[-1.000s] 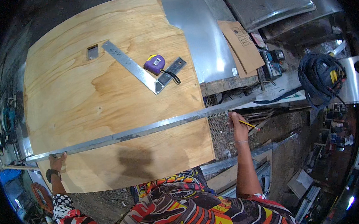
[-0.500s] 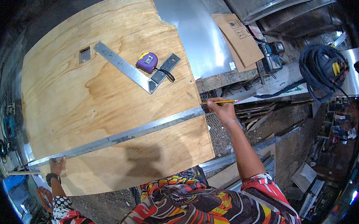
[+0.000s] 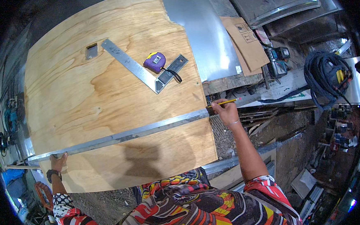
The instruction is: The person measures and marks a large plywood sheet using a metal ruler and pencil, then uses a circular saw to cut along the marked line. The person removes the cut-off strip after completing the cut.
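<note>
A long metal straightedge [image 3: 119, 137] lies across a plywood sheet [image 3: 68, 98] in front of me. My left hand [image 3: 58, 162] grips its left end, fingers at the metal and palm over the near strip of wood. At the right end, by the sheet's edge, my right hand [image 3: 228, 113] pinches a yellow pencil [image 3: 229, 101], its tip toward the wood beside the bar. Farther back on the plywood rests a metal try square [image 3: 129, 66]. Beside its corner sits a purple and yellow tape measure [image 3: 155, 62] with a black wrist strap lying over the square's handle.
A small rectangular hole [image 3: 91, 51] pierces the plywood. Shiny sheet metal [image 3: 204, 36] and folded cardboard [image 3: 246, 46] lie beyond its right edge. A cordless power tool [image 3: 277, 61] and a coiled dark cable [image 3: 326, 76] are farther right. Gravel ground [image 3: 107, 205] shows below the sheet.
The whole view has shifted slightly. In my right hand the pencil is now more slanted, its eraser end raised toward the far right. My left hand stays on the straightedge.
</note>
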The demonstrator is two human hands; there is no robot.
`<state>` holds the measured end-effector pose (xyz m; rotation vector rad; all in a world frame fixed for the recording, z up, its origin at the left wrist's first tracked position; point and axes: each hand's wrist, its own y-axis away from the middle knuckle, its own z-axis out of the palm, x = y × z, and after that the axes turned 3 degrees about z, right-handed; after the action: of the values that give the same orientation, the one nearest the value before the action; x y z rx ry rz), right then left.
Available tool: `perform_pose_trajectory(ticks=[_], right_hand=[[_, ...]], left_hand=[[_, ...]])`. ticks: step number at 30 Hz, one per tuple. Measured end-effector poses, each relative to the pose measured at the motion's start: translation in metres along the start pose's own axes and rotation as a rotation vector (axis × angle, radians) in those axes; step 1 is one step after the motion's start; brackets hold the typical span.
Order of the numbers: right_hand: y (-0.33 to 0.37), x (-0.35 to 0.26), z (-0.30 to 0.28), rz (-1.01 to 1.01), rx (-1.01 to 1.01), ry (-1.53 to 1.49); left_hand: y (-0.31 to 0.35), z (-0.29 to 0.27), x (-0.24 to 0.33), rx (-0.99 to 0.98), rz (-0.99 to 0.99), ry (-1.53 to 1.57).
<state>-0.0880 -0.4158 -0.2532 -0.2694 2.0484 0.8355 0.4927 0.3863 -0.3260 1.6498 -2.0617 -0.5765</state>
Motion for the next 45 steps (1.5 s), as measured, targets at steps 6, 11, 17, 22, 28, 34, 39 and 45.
perform_pose_trajectory(ticks=[6, 11, 17, 22, 28, 34, 39, 45], right_hand=[[0.018, -0.018, 0.018, -0.023, -0.055, 0.085], [0.019, -0.016, 0.025, -0.173, -0.030, 0.199], [0.018, -0.026, 0.007, -0.034, 0.030, 0.159], [0.009, -0.041, 0.037, -0.159, -0.031, 0.279], [0.005, -0.054, 0.079, -0.126, -0.138, 0.152], [0.000, -0.058, 0.132, -0.285, -0.256, 0.210], [0.002, -0.065, 0.208, -0.286, -0.465, 0.012], [0.023, -0.123, 0.332, -0.447, -0.655, 0.164]], left_hand=[[0.004, 0.012, 0.055, 0.018, -0.081, -0.062], [-0.003, 0.003, 0.000, 0.105, 0.039, -0.151], [-0.006, 0.026, 0.050, 0.103, 0.023, 0.061], [0.003, 0.010, 0.017, -0.010, 0.203, 0.228], [0.013, 0.005, 0.101, 0.076, -0.132, 0.082], [0.051, -0.015, 0.152, 0.133, -0.132, 0.268], [0.046, 0.019, 0.150, 0.179, -0.223, 0.079], [0.051, 0.021, 0.164, 0.197, -0.270, 0.209]])
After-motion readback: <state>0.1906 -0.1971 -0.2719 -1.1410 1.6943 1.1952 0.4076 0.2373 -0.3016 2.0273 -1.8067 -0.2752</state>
